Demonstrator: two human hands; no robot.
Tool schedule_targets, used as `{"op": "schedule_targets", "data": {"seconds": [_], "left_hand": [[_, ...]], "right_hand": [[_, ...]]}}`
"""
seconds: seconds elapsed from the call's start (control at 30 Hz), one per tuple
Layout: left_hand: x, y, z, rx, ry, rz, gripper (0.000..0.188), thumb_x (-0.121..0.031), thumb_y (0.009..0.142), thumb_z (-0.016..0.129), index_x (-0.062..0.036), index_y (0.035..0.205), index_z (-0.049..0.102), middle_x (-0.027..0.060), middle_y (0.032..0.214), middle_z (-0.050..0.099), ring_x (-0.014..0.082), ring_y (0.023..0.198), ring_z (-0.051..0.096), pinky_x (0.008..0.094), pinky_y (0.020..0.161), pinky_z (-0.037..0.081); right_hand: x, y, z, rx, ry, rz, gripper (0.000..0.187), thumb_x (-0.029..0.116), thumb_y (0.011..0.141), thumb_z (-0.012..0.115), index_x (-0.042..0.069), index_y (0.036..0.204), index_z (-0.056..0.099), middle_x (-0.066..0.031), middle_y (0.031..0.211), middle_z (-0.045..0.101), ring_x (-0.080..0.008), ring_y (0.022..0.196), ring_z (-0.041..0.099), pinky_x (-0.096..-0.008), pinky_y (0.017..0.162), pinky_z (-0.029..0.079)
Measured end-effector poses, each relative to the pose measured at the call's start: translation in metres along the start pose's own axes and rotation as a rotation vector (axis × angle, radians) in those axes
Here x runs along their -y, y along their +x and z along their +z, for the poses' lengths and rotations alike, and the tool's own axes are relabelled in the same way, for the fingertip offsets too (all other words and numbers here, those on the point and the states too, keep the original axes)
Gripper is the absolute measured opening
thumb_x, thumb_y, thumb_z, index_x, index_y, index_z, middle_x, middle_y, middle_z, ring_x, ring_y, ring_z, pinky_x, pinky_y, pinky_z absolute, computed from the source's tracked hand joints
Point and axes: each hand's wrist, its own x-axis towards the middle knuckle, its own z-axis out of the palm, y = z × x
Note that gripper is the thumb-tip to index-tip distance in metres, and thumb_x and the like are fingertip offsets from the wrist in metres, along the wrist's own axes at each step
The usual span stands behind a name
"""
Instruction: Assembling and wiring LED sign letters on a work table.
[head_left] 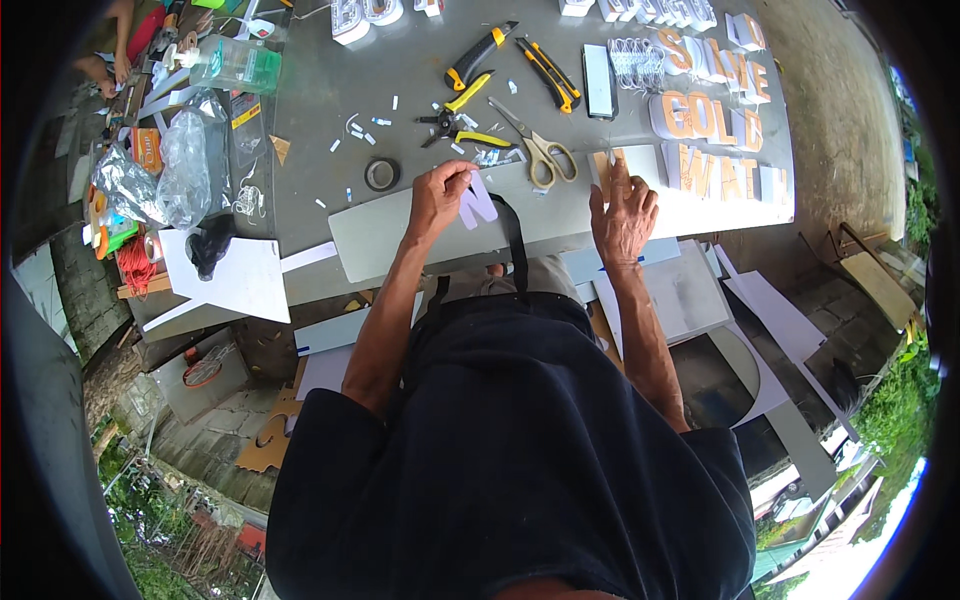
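Far upper left, I log a co-worker's hand (121, 68) at the table's cluttered edge. Next, a small orange cardboard box (147, 150) with printed lettering on its face, then a crumpled clear plastic bag (184, 172). Beside these, a clear packet bearing a yellow label strip (245, 117), its print too small for me to read, and a transparent pump bottle of green liquid (240, 65).

Further right, one roll of black tape (368, 175) lies flat near a pale grey rectangular panel (380, 235).

Left hand (438, 196): thumb and forefinger pinched together on the upper edge of a flat lilac letter-shaped piece (478, 206), which I place over the panel. Beyond it: yellow-and-black pliers (447, 120), a black-and-yellow utility knife (482, 56), steel scissors with beige handles (540, 150), a second black-and-yellow knife (548, 75), and a white slab-shaped phone (598, 78).

Right hand (625, 215): thumb apart from the fingers, fingertips at a narrow brown-faced piece (602, 170); whether they grip it, I cannot tell.

Far right, rows of brown-faced, white-sided cut-out letters (700, 118), their capital shapes legible.
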Motion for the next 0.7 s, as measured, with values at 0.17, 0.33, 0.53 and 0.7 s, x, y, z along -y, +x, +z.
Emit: {"op": "schedule_targets", "data": {"seconds": [0.17, 0.33, 0.53, 0.7], "left_hand": [[0.008, -0.015, 0.008, 0.340, -0.038, -0.027, 0.015, -0.008, 0.096, 0.065, -0.0011, 0.107, 0.071, 0.0042, 0.091, 0.073, 0.0112, 0.080, 0.065, 0.0271, 0.073, 0.052], [-0.003, -0.037, 0.032, 0.616, 0.076, 0.001, 0.012, -0.009, 0.092, 0.067, -0.0015, 0.100, 0.073, 0.0103, 0.089, 0.074, 0.0188, 0.080, 0.068, 0.0317, 0.075, 0.053], [-0.011, -0.058, 0.080, 0.905, 0.005, 0.059, 0.015, -0.015, 0.091, 0.067, -0.0045, 0.099, 0.074, 0.0136, 0.087, 0.073, 0.0267, 0.079, 0.069, 0.0370, 0.076, 0.052], [-0.018, -0.046, 0.071, 0.908, -0.011, 0.047, 0.014, -0.012, 0.089, 0.068, -0.0032, 0.099, 0.075, 0.0122, 0.087, 0.074, 0.0220, 0.078, 0.069, 0.0353, 0.076, 0.053]], "right_hand": [[0.016, -0.004, -0.024, -0.021, 0.163, -0.016, 0.064, 0.018, 0.084, 0.074, 0.010, 0.143, 0.052, -0.0169, 0.116, 0.055, -0.0339, 0.101, 0.053, -0.0463, 0.083, 0.046], [0.031, -0.025, -0.013, 0.235, 0.597, -0.086, 0.048, 0.007, 0.086, 0.069, 0.005, 0.133, 0.057, -0.0177, 0.119, 0.056, -0.0377, 0.103, 0.058, -0.0468, 0.089, 0.051], [0.053, -0.018, -0.004, 0.247, 0.469, -0.232, 0.035, 0.006, 0.082, 0.068, 0.007, 0.117, 0.067, -0.0164, 0.125, 0.054, -0.0346, 0.115, 0.054, -0.0445, 0.091, 0.049], [0.065, -0.007, 0.017, 0.173, 0.304, -0.276, 0.046, 0.005, 0.081, 0.063, 0.003, 0.127, 0.061, -0.0171, 0.134, 0.049, -0.0352, 0.118, 0.051, -0.0441, 0.093, 0.047]]}}
